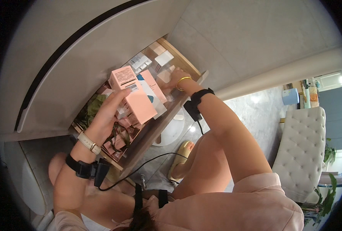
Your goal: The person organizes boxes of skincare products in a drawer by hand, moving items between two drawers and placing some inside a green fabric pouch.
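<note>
My left hand (115,104) is closed around a pink box (139,105), its thumb lying along the top, and holds it over an open drawer (138,148). Behind it stands another pink carton (152,85), with a white and blue packet (151,94) between the two. My right hand (177,78), a gold bangle at its wrist, reaches into the drawer's far right corner. Its fingers curl beside a pale, see-through item (166,75); the fingertips are partly hidden, and what they hold is unclear.
White small boxes (140,62) lie at the drawer's back, and green leafy-looking wrapping (96,107) at its left. A black cable (148,161) loops from my left wrist strap. A round white object (173,131) stands below. A tufted bench (300,154) is at right.
</note>
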Tool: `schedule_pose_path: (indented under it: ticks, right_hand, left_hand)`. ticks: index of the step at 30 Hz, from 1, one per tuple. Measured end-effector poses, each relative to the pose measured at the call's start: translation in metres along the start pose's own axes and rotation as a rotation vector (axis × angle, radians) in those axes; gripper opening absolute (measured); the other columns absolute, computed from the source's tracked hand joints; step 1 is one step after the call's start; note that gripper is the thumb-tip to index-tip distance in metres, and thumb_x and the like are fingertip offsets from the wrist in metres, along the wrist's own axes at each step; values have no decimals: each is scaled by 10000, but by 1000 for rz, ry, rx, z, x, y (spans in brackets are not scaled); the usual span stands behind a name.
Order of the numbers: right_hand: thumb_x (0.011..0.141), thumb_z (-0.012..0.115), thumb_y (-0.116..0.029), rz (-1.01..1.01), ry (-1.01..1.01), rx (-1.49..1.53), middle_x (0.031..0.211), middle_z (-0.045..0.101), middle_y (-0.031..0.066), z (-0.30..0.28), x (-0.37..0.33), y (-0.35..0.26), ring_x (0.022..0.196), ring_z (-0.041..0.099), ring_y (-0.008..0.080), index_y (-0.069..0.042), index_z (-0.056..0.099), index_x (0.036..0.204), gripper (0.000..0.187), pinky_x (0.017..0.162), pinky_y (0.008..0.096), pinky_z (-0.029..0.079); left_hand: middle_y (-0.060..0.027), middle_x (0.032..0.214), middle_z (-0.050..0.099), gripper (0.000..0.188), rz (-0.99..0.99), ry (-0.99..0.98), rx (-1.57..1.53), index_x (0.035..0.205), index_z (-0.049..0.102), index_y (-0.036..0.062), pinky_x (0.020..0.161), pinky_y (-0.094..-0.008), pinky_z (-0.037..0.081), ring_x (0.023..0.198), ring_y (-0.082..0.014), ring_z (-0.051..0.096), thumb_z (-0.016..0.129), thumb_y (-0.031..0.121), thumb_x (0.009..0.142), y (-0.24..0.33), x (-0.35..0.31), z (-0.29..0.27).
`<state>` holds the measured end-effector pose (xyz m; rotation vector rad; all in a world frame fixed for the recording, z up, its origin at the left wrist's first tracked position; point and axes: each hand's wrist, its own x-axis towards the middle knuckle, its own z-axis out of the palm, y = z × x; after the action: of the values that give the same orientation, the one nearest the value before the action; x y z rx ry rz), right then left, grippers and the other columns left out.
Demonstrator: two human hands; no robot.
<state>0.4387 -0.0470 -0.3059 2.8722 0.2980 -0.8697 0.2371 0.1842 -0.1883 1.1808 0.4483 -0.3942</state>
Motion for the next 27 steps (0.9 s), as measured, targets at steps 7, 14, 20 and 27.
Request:
schedule_pose_path:
  ticks: [7,14,20,27]
  right_hand:
    - [617,697,-697,41,15,-146,1424,375,187,-2,1,-7,1284,437,290,56,79,1448,1280,1004,373,417]
    - [849,520,-95,-254,539,-71,1374,455,32,-30,22,-10,1211,496,256,-239,469,1304,480,922,364,486]
    - [859,543,-129,-315,654,-168,1265,513,56,-13,41,-11,1150,529,250,-261,512,1212,379,900,357,492]
    - [779,693,-350,-337,623,-263,1215,562,101,-28,40,-23,1106,571,246,-125,486,1200,520,787,381,518]
  left_hand:
    - [-4,1071,568,462,0,6,-13,1169,541,90,828,-232,413,1005,-84,529,637,412,853,0,1,-2]
    - [12,1043,565,455,4,-1,-9,1159,536,92,822,-231,414,979,-74,536,632,418,857,2,1,-7]
    - [5,1063,581,438,-53,14,-3,1178,542,86,846,-230,410,995,-75,538,619,390,872,6,2,2]
    - [-1,1119,585,428,31,1,-37,1192,543,86,882,-233,403,1036,-82,541,613,368,878,6,1,0]
